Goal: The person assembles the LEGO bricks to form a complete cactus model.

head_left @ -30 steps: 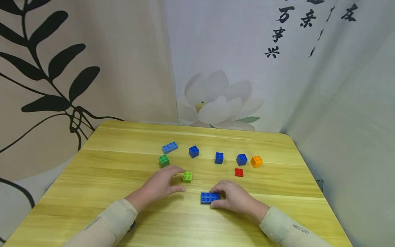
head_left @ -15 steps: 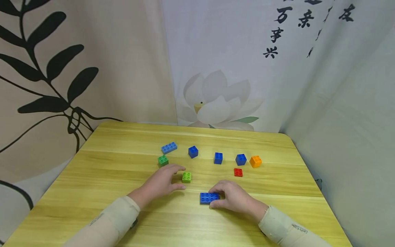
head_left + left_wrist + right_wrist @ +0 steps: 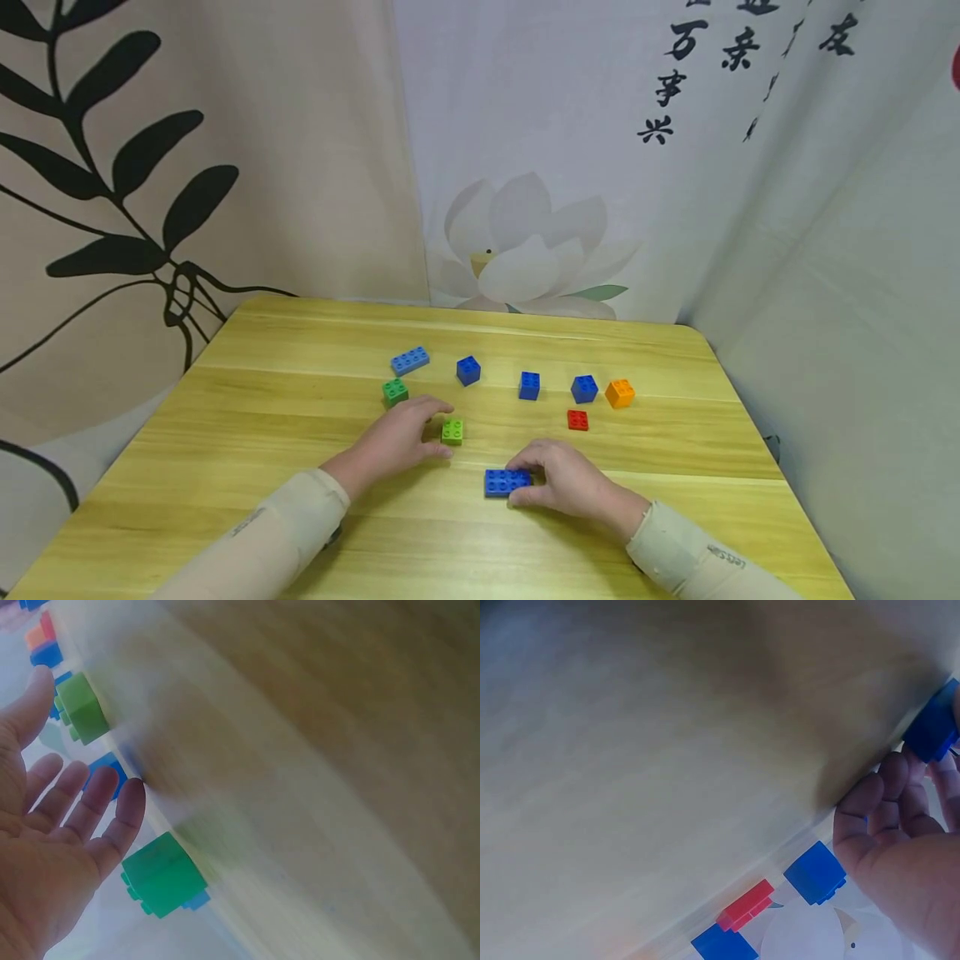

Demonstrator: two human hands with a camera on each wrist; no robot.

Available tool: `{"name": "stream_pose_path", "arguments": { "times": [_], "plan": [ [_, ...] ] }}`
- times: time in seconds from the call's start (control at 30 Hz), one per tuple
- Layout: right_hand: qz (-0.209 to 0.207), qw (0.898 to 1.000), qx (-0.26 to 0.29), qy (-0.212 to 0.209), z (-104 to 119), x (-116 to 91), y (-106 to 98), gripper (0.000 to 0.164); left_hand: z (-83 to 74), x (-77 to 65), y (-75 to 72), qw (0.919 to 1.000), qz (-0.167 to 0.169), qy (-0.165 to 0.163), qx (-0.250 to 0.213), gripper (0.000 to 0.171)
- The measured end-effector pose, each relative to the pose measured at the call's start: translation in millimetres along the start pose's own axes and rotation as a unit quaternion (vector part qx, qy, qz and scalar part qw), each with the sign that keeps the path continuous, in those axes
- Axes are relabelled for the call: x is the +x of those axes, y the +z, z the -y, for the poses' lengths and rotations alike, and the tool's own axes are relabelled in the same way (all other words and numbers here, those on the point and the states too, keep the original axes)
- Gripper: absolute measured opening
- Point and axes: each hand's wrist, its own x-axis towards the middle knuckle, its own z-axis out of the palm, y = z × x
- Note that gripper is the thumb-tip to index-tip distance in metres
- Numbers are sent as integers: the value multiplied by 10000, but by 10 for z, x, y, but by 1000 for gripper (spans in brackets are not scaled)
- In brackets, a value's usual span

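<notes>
Tabletop (image 3: 487, 554) is leaving room between sleeves (image 3: 303, 517); lime block (image 3: 452, 432) is obstructing left fingers (image 3: 432, 406), green block (image 3: 394, 391) standing just beyond.

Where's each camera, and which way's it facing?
Head: on the head, facing forward and down at a yellow wooden table; left hand, right hand and beige sleeves show.
Left wrist: worn there, facing across the table to a lime square plastic brick; left hand shows.
Right wrist: worn there, facing across the table; right hand holds a blue rectangular plastic brick.
Shared: lime brick, in head and left wrist.
</notes>
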Motion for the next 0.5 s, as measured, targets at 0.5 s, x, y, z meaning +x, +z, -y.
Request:
{"name": "stream_pose_path", "arguments": {
  "times": [0.5],
  "plan": [
    [-6, 10000, -2, 52, 12, 2, 4, 37, 19, 27, 4, 9999, -96, -77, 38, 66]
  ]
}}
